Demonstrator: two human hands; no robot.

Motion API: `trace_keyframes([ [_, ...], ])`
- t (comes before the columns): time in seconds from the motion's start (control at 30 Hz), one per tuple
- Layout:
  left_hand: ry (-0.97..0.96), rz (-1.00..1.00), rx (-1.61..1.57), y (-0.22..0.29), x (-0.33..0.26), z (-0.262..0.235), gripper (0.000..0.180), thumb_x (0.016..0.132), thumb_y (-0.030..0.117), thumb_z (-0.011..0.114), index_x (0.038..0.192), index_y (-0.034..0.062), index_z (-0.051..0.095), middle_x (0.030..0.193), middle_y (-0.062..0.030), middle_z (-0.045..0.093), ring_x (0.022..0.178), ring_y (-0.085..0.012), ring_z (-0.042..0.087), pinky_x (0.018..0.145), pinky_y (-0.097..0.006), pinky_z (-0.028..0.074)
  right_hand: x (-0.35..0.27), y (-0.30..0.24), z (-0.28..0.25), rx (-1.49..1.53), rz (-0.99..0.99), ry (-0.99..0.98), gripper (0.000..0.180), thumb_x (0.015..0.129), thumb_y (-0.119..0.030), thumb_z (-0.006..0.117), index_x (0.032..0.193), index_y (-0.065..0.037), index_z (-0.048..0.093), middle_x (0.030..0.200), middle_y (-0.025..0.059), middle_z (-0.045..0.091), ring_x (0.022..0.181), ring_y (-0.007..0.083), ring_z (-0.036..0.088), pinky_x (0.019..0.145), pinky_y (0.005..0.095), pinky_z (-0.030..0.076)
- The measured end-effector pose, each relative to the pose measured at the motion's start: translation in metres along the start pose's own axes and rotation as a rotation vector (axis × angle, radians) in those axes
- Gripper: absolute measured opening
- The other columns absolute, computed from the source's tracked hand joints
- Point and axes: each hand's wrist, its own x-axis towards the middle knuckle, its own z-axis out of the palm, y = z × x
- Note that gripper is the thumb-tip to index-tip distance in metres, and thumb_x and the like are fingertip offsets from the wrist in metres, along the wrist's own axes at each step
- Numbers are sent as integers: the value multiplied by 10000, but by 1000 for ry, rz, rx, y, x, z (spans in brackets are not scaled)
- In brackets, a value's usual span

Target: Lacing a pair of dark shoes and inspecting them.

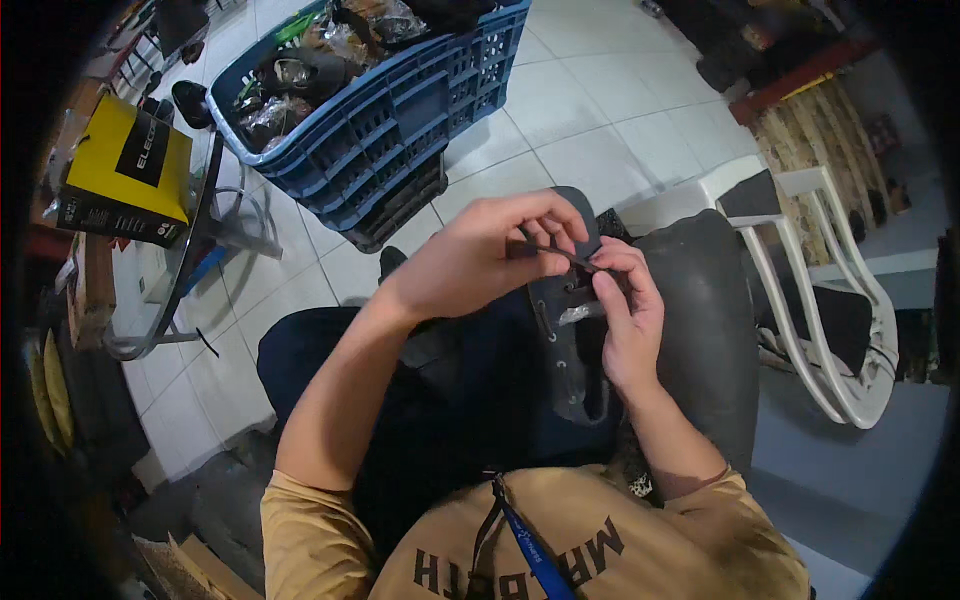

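Observation:
A dark shoe point(568, 375) with metal eyelets rests on my lap, its sole end pointing away from me. Between my hands runs a dark shoelace point(545, 250). My left hand point(470, 255) is closed in a pinch on the lace above the shoe's front. On the right side of the shoe, my right hand point(632, 325) pinches the lace near the upper eyelets with thumb and forefinger. Something small and shiny point(578, 314) shows on the shoe below the fingers. The fingers partly hide the lace and the eyelets there.
A blue plastic crate point(370, 130) full of shoes and clear wrapping stands ahead on the tiled floor. To the left, a yellow and black box point(130, 170) sits on a glass-topped table point(195, 240). A white plastic chair point(825, 290) is at the right, beside a dark padded armrest point(705, 340).

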Motion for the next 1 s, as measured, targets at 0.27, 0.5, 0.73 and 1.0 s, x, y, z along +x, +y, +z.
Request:
trace_keyframes([
  [0.27, 18, -95, 248, 21, 10, -34, 230, 913, 113, 814, 1108, 31, 723, 933, 22, 647, 869, -65, 576, 837, -231, 497, 1, -7, -10, -16, 95, -107, 86, 975, -99, 688, 1012, -22, 688, 1138, 98, 644, 1231, 248, 534, 1110, 390, 377],
  [0.5, 239, 451, 809, 44, 54, -53, 227, 926, 14, 717, 1151, 24, 685, 969, -36, 692, 938, -95, 631, 890, -275, 515, 9, -22, -5, 230, 256, -68, 47, 936, -17, 718, 973, -3, 694, 1057, 47, 631, 1040, 148, 597, 979, 293, 448],
  [0.73, -232, -287, 300, 64, 15, -27, 266, 997, 10, 579, 1255, 66, 554, 983, -70, 732, 878, -115, 682, 772, -282, 538, 18, -9, -19, 250, 278, -164, 59, 923, -33, 737, 965, -12, 702, 1075, 48, 649, 1043, 144, 604, 973, 288, 446],
  [1.0, -398, -241, 172, 35, 27, -25, 769, 918, -115, 578, 1615, 112, 347, 1080, -148, 766, 960, -191, 746, 801, -326, 585, 30, -12, -18, 105, 94, -237, 115, 922, -57, 768, 1008, -18, 702, 1088, 53, 667, 1063, 146, 611, 983, 296, 450],
])
